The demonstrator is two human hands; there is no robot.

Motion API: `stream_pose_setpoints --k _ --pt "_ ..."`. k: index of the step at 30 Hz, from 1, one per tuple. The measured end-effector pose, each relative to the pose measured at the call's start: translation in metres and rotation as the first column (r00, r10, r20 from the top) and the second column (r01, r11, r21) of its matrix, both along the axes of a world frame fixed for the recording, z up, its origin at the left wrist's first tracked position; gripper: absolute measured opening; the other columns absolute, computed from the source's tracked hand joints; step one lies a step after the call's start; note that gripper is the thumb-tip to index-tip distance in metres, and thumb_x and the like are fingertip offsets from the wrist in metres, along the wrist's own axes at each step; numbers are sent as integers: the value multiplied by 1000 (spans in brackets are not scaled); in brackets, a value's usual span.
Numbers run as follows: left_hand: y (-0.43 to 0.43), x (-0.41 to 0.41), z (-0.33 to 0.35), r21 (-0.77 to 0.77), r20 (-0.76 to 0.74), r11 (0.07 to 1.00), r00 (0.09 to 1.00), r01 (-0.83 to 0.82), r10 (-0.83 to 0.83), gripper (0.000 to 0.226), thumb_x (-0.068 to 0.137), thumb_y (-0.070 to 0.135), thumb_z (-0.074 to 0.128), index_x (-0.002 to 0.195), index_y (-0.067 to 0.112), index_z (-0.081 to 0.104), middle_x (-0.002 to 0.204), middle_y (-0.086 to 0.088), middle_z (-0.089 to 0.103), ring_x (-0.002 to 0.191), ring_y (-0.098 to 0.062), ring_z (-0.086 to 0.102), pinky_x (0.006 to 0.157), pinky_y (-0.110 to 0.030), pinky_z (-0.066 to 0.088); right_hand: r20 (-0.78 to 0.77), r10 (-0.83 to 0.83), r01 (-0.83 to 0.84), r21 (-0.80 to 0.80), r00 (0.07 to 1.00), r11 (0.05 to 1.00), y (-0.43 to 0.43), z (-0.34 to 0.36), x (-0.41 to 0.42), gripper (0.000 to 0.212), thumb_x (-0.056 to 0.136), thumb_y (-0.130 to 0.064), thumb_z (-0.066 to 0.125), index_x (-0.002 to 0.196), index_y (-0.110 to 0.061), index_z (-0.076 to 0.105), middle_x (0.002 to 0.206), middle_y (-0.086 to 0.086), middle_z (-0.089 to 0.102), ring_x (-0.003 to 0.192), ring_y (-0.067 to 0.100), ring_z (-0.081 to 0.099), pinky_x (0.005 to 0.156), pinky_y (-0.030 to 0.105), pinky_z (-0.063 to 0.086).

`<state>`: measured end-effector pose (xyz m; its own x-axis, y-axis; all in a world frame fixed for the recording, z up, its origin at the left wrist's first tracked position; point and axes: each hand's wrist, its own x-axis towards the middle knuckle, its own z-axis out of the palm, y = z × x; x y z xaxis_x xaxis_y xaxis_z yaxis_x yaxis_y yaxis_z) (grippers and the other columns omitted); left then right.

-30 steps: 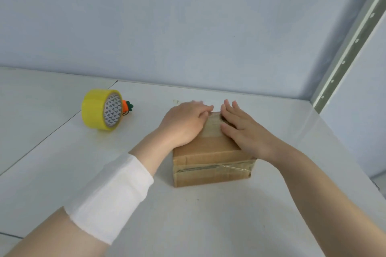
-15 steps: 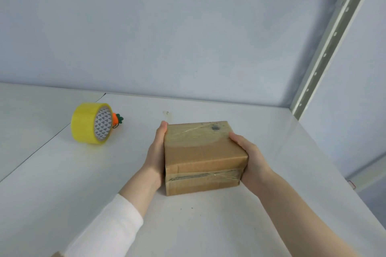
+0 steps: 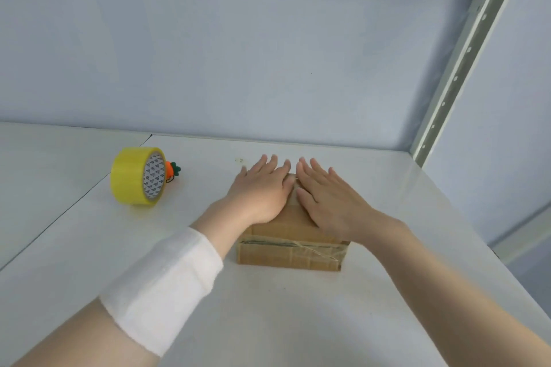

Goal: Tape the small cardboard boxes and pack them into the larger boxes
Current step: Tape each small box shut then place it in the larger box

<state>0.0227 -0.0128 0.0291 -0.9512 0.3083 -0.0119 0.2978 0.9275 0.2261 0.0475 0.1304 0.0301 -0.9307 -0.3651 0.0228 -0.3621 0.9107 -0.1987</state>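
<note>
From the head camera: the small cardboard box (image 3: 290,252) sits on the white desk (image 3: 268,316), just right of centre, with clear tape across its near face. Both hands lie flat on its top. The left hand (image 3: 259,191) and the right hand (image 3: 331,199) press down side by side, almost touching, fingers (image 3: 316,165) straight and slightly spread, gripping nothing. A white wristband (image 3: 162,286) wraps the left forearm. Off to the left, well apart from the box, a yellow tape roll (image 3: 135,176) stands on edge, with a small orange carrot charm (image 3: 171,171) just beside it.
</note>
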Motion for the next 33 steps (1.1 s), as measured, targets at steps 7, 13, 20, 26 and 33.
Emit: stream_pose_setpoints --k 7,13,20,26,33 --pt "7 -5 4 -74 -20 997 999 32 -33 53 101 38 8 150 19 5 159 -5 -2 145 -20 -10 116 -42 -5 35 -61 61 -18 998 998 1 1 -5 53 102 -29 12 150 -11 -2 159 0 -8 144 12 -14 115 29 -7" --pt "5 -16 11 -91 55 995 998 40 -35 53 101 40 9 150 20 8 159 -7 0 146 -23 -7 116 -44 -4 138 -81 89 -55 987 994 6 6 -12 54 102 -32 13 150 -12 -1 159 0 -6 144 14 -15 116 31 -6" --pt "6 -11 4 -16 23 1000 999 22 -22 50 101 36 10 147 22 23 156 -3 20 144 -22 15 116 -44 3 137 -128 138 -70 982 988 4 -1 -11 53 102 -32 14 150 -12 3 160 0 1 146 18 -8 119 38 2" --pt "14 -23 14 -19 -1 1000 1000 -25 25 47 102 33 15 124 16 53 130 -9 55 117 -29 50 91 -37 34 39 -182 184 -39 982 982 -7 13 -32 41 102 -21 15 122 -3 45 125 16 49 127 29 37 107 43 26" --pt "17 -35 16 -32 15 994 994 -109 109 49 100 40 20 115 12 58 123 -11 57 109 -29 53 77 -31 31 106 -267 270 -14 958 963 -8 17 -42 40 102 -27 21 99 -8 56 123 16 57 111 32 51 88 36 37"
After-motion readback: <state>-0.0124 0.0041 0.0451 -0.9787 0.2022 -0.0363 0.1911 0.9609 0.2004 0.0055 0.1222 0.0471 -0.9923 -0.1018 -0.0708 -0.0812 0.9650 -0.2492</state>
